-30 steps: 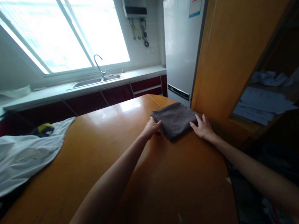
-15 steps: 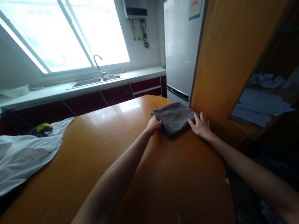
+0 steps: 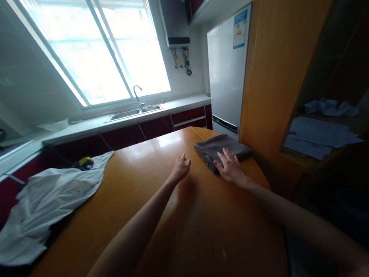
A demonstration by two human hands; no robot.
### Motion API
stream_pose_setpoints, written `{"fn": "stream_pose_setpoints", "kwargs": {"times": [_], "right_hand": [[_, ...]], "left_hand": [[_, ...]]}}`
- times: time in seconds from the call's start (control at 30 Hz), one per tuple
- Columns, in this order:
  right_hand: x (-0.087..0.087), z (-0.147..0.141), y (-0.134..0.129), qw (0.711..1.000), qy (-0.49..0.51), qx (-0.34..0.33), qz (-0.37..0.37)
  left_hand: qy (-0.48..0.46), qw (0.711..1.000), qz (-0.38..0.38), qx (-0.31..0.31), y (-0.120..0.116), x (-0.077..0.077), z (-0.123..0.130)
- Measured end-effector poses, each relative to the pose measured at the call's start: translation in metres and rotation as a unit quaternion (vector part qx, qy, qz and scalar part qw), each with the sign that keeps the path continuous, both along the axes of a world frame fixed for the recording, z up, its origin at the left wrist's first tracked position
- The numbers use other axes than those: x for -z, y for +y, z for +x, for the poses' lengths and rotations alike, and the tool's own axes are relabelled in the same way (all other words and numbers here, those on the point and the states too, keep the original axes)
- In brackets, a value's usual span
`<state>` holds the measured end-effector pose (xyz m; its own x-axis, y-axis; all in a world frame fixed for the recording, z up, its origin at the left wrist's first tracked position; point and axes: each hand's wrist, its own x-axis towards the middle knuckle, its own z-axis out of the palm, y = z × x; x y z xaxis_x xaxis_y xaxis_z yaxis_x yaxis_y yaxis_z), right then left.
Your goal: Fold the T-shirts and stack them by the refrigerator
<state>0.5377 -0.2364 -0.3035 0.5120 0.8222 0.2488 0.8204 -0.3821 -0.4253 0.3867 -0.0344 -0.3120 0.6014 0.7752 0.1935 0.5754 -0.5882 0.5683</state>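
The left hand (image 3: 180,168) has let go of the grey cloth (image 3: 215,145): it pinched the near-left side half a second ago and now hangs beside it, apart, fingers loosely parted and holding nothing. The right hand (image 3: 229,167) has shifted from the right edge onto the near part, fingers spread, seemingly resting there. The cloth lies folded at the bench's (image 3: 127,191) far right, layers showing at its left edge; with neither hand gripping, it appears set down.
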Motion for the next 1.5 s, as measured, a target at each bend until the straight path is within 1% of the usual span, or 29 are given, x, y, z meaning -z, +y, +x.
{"fn": "stream_pose_setpoints", "kwargs": {"times": [0.07, 0.13, 0.23, 0.3, 0.37, 0.4, 0.47, 0.53, 0.6, 0.7, 0.9, 1.23, 1.5], "right_hand": [[-0.003, -0.031, 0.01, 0.998, 0.033, -0.048, -0.007], [-0.003, -0.061, 0.019, 0.994, 0.063, -0.086, -0.023], [0.001, -0.102, 0.032, 0.985, 0.088, -0.137, -0.05], [0.005, -0.127, 0.04, 0.98, 0.092, -0.166, -0.062], [0.008, -0.15, 0.047, 0.976, 0.092, -0.186, -0.069], [0.01, -0.161, 0.051, 0.975, 0.091, -0.192, -0.071], [0.014, -0.182, 0.055, 0.974, 0.082, -0.2, -0.074], [0.02, -0.2, 0.058, 0.972, 0.063, -0.213, -0.075], [0.026, -0.214, 0.057, 0.968, 0.033, -0.237, -0.078], [0.035, -0.223, 0.056, 0.961, -0.007, -0.258, -0.097], [0.042, -0.221, 0.058, 0.961, -0.044, -0.25, -0.111], [0.051, -0.218, 0.061, 0.961, -0.066, -0.244, -0.113], [0.052, -0.216, 0.06, 0.962, -0.072, -0.242, -0.108]], "left_hand": [[0.012, 1.0, 0.021, -0.017, 0.0, 0.003, -0.044], [0.034, 0.998, 0.045, -0.027, -0.002, 0.007, -0.093], [0.07, 0.993, 0.086, -0.048, -0.009, 0.013, -0.168], [0.1, 0.988, 0.099, -0.06, -0.017, 0.015, -0.21], [0.131, 0.983, 0.103, -0.076, -0.026, 0.015, -0.243], [0.146, 0.98, 0.105, -0.086, -0.031, 0.015, -0.254], [0.168, 0.973, 0.116, -0.11, -0.039, 0.015, -0.269], [0.183, 0.968, 0.119, -0.127, -0.044, 0.018, -0.275], [0.193, 0.966, 0.107, -0.133, -0.046, 0.022, -0.276], [0.194, 0.969, 0.09, -0.123, -0.046, 0.027, -0.274], [0.179, 0.973, 0.089, -0.114, -0.048, 0.03, -0.276], [0.173, 0.975, 0.081, -0.112, -0.053, 0.03, -0.276], [0.172, 0.974, 0.094, -0.111, -0.053, 0.03, -0.276]]}}
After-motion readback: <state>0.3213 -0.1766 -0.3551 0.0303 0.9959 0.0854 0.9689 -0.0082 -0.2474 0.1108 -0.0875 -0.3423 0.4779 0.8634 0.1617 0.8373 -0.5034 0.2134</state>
